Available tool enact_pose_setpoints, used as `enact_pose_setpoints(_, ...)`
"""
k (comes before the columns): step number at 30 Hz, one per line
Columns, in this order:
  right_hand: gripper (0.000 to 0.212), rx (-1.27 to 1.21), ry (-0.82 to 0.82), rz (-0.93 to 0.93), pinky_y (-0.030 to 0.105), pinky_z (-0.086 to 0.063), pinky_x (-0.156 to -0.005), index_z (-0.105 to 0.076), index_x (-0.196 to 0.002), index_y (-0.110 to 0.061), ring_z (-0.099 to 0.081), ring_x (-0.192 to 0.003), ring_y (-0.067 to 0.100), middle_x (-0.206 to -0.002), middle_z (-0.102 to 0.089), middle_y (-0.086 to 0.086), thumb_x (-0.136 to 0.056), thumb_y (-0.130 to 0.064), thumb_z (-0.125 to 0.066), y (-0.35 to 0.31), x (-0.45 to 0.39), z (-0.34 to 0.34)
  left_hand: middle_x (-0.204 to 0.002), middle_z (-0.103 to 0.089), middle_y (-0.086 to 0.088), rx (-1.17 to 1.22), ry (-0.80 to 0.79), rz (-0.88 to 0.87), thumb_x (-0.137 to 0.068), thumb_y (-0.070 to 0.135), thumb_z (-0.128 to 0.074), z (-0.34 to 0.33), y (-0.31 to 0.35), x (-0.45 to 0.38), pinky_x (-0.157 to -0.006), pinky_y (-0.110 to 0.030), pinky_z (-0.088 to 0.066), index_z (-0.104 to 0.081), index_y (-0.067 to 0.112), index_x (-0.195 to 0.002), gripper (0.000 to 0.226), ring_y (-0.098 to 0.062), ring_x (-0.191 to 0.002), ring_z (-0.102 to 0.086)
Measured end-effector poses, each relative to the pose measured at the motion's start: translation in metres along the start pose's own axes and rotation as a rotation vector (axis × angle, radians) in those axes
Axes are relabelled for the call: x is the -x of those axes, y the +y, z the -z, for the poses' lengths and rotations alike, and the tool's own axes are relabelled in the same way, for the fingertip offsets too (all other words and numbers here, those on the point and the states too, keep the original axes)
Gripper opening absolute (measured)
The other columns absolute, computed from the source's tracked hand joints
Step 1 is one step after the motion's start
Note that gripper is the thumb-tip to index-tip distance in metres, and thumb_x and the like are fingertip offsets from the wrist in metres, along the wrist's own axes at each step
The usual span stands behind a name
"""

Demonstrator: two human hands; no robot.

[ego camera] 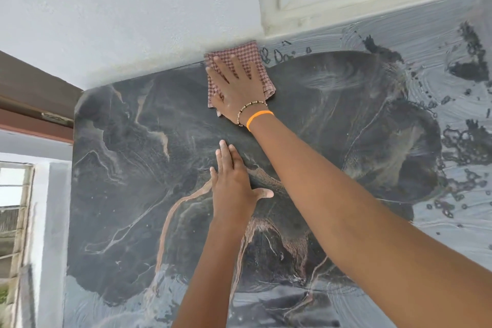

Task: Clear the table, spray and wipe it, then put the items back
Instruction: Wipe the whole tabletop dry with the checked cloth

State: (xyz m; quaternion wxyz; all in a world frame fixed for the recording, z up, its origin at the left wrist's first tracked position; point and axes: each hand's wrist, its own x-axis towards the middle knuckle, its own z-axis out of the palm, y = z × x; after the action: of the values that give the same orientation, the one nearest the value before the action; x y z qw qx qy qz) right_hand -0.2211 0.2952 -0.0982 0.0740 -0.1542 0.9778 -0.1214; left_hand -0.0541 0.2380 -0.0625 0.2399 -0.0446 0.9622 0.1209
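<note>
Checked cloth (239, 72) lies at the table's (133, 168) far edge, touching the wall (133, 21). You should press it evenly and pull toward the wet streaks on your right. Your right hand (239, 93) lies flat on it, fingers spread; your left hand (234, 184) rests open, bracing.

Right hand (239, 88) flat on cloth (234, 57)
</note>
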Motion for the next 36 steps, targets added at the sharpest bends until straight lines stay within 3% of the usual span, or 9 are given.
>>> enact_pose_setpoints(6,0.06,-0.032,0.11,-0.224,0.054,-0.007,-0.114,-0.017,-0.148,-0.03,-0.009,-0.146,0.027,-0.159,-0.012,-0.005,-0.092,-0.041,-0.036,0.101,0.038,0.014,-0.155,0.024,-0.007,0.029,-0.037,-0.128,-0.067,0.052,-0.072,-0.007,0.035,-0.002,-0.117,-0.046,-0.001,0.011,0.006,-0.147,0.124,-0.024,-0.144,0.018)
enact_pose_setpoints(12,0.059,-0.024,0.175,-0.498,0.058,-0.006,-0.114,-0.017,-0.148,-0.03,-0.008,-0.146,0.03,-0.159,-0.011,-0.004,-0.093,-0.04,-0.037,0.204,0.075,0.036,-0.155,0.026,-0.008,-0.016,-0.049,-0.113,-0.062,0.059,-0.068,-0.013,0.039,-0.003,-0.117,-0.047,-0.002,0.015,0.006,-0.146,0.13,-0.025,-0.144,0.018)
enact_pose_setpoints(18,0.06,-0.028,0.182,-0.683,0.061,-0.005,-0.113,-0.014,-0.149,-0.025,-0.004,-0.145,0.035,-0.159,-0.009,0.003,-0.094,-0.039,-0.035,0.196,0.113,0.028,-0.155,0.025,-0.01,-0.032,-0.049,-0.108,-0.062,0.057,-0.068,-0.013,0.04,-0.004,-0.116,-0.048,-0.003,0.013,0.003,-0.146,0.128,-0.028,-0.144,0.017)
enact_pose_setpoints(25,0.064,-0.034,0.101,-0.463,0.059,0.0,-0.113,-0.003,-0.15,-0.021,0.001,-0.146,0.032,-0.16,-0.002,0.001,-0.094,-0.032,-0.032,0.109,0.083,0.013,-0.155,0.022,-0.013,-0.069,-0.024,-0.111,-0.062,0.06,-0.067,-0.016,0.041,-0.004,-0.116,-0.05,-0.006,0.01,0.0,-0.146,0.129,-0.029,-0.145,0.014)
enact_pose_setpoints(30,0.063,0.004,-0.043,-0.091,0.055,0.001,-0.115,0.001,-0.149,-0.023,0.004,-0.147,0.028,-0.16,0.001,-0.004,-0.096,-0.034,-0.031,0.04,0.058,0.007,-0.157,0.015,-0.008,0.01,0.041,-0.122,-0.065,0.059,-0.069,-0.019,0.033,0.001,-0.117,-0.043,-0.003,0.008,0.003,-0.147,0.126,-0.022,-0.146,0.011)
enact_pose_setpoints(33,0.06,0.026,-0.088,0.1,0.051,0.002,-0.116,-0.004,-0.149,-0.028,0.002,-0.147,0.023,-0.159,-0.002,-0.007,-0.096,-0.035,-0.032,0.04,0.082,0.002,-0.158,0.011,-0.009,0.018,0.119,-0.141,-0.074,0.062,-0.058,-0.028,0.027,0.023,-0.118,-0.041,0.0,0.005,0.002,-0.147,0.114,-0.021,-0.146,0.009)
enact_pose_setpoints(36,0.06,0.039,-0.066,0.139,0.048,0.0,-0.116,-0.007,-0.148,-0.033,-0.001,-0.147,0.022,-0.159,-0.005,-0.01,-0.094,-0.038,-0.033,0.074,0.121,0.001,-0.158,0.014,-0.007,0.041,0.073,-0.17,-0.075,0.067,-0.049,-0.043,0.026,0.049,-0.117,-0.039,0.005,0.005,0.004,-0.148,0.111,-0.019,-0.145,0.013)
